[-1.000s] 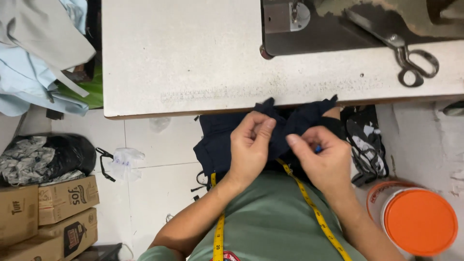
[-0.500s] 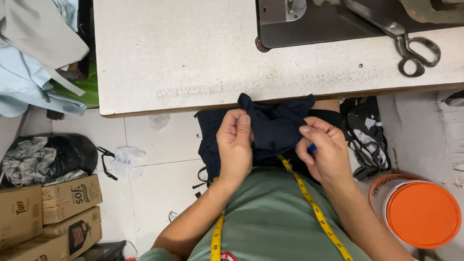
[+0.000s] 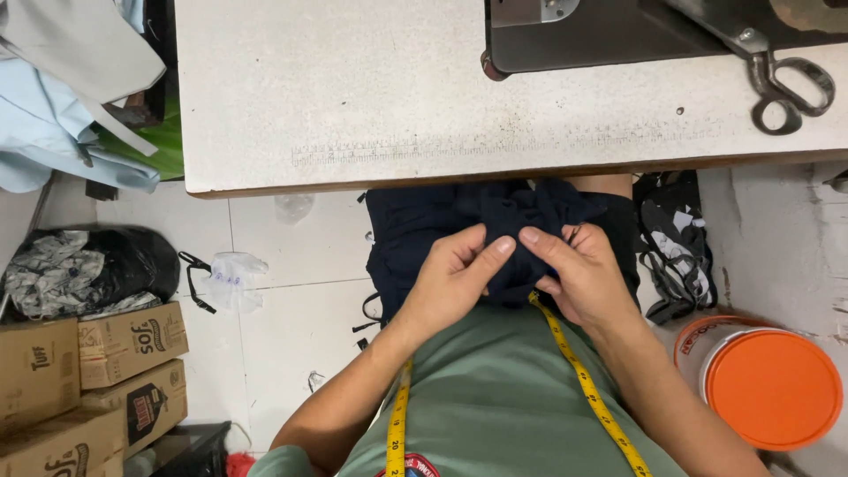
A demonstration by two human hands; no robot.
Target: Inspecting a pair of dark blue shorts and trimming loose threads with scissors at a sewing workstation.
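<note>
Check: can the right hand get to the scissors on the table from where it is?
Probably yes. The scissors lie uncovered at the table's right end, on the right hand's side, nothing between. But that hand is pinching the dark cloth with the left hand; it must let go first.

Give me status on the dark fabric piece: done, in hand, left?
Done: nothing finished is visible. In hand: left hand and right hand pinch the bunched navy fabric in the lap, below the table edge. Left: the scissors lie untouched on the table; no fabric is under the sewing machine.
</note>
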